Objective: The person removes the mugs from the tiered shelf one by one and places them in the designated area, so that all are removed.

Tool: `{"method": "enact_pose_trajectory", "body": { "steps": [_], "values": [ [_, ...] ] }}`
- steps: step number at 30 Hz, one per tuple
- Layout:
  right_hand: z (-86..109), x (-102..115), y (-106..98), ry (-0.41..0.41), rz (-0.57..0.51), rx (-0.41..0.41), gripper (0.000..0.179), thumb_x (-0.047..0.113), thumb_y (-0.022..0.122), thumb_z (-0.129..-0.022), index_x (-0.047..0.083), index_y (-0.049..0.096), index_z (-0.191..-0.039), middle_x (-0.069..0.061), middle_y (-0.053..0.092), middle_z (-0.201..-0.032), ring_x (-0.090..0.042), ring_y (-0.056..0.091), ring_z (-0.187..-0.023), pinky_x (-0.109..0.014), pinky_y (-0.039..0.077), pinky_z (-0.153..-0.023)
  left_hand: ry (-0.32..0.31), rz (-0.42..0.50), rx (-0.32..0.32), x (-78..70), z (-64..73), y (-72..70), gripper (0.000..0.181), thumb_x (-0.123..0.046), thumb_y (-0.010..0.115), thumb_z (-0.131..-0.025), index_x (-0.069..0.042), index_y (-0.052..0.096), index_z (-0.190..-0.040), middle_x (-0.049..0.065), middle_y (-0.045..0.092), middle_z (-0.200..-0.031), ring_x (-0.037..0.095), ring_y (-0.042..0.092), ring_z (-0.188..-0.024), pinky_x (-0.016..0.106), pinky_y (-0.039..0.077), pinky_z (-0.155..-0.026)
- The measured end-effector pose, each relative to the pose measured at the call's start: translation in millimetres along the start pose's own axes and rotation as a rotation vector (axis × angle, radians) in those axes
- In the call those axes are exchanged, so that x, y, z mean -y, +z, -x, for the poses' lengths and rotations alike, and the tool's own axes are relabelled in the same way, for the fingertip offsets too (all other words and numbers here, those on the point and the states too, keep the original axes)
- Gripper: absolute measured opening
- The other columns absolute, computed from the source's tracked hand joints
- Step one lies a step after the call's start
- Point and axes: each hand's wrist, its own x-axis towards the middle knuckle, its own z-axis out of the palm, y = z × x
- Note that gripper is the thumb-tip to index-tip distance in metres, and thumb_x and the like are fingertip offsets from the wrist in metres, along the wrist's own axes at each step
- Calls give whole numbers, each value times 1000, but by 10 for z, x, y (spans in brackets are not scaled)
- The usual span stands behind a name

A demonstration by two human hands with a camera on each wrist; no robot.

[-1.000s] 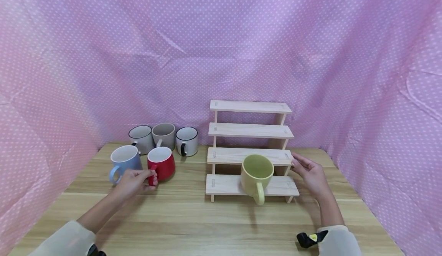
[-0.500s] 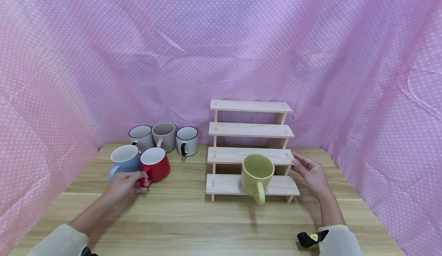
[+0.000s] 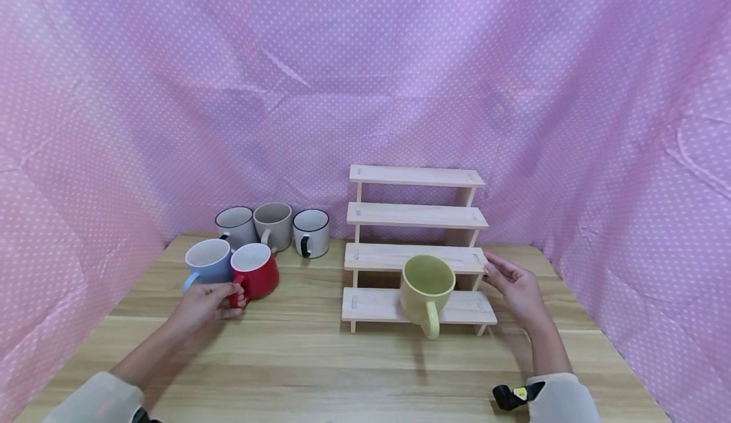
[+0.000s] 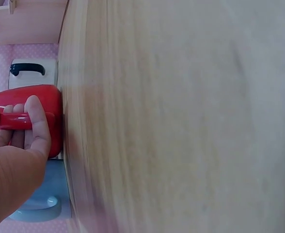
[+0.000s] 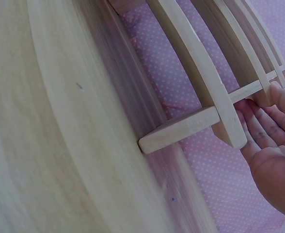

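Note:
My left hand [image 3: 202,309] grips the handle of a red mug [image 3: 258,272], which stands on the table against the right side of a light blue mug [image 3: 207,263]. In the left wrist view the fingers curl through the red handle [image 4: 14,121]. At the right end of a stepped wooden shelf [image 3: 394,257], my right hand [image 3: 516,293] holds the second board from the bottom. In the right wrist view the thumb touches that board's end [image 5: 266,97] with fingers beneath it. A yellow-green mug [image 3: 419,299] sits on the lowest board, handle facing me.
Behind the red and blue mugs stand a black-rimmed grey-looking mug [image 3: 236,225], a beige mug [image 3: 274,226] and a white mug with black rim [image 3: 311,233]. A pink dotted cloth [image 3: 365,80] hangs behind the wooden table [image 3: 297,366].
My left hand has moved the red mug leftward, up beside the light blue mug. The right hand and the shelf have stayed in place; the view has shifted slightly.

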Motion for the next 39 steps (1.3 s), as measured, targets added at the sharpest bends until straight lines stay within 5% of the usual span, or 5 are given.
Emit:
{"method": "enact_pose_trajectory", "body": {
  "steps": [7,14,17,23,39],
  "values": [
    [5,-3,4,6,8,1,53,17,62,-103,-13,47,-144,8,71,-120,-5,71,-100,-23,55,-94,27,-72,-25,15,11,4,35,-12,52,-107,20,60,-119,13,69,-100,19,71,-88,38,62,-82],
    [7,4,1,17,37,-2,53,20,61,-104,-12,47,-145,11,70,-120,-4,70,-102,-27,54,-96,194,-617,-295,-91,55,35,30,-31,74,-96,-1,74,-99,6,73,-86,17,67,-73,23,54,-62],
    [6,2,3,24,36,-7,53,20,62,-104,-11,47,-145,13,70,-118,-4,70,-101,-27,54,-96,261,-702,-372,-155,75,66,28,-33,77,-93,-5,75,-93,4,72,-83,16,62,-76,24,49,-61],
    [9,10,3,18,29,-4,53,20,61,-104,-12,47,-145,10,70,-120,-3,70,-101,-26,54,-96,348,-731,-420,-319,56,180,26,-33,76,-93,-8,74,-92,3,71,-82,17,62,-76,23,49,-63],
    [9,20,4,15,27,-9,53,19,62,-104,-13,47,-144,9,70,-120,-3,70,-101,-26,54,-96,453,-619,-282,-447,-167,823,20,-31,79,-91,-12,76,-95,0,70,-85,18,60,-80,26,48,-68]
  ]
}}
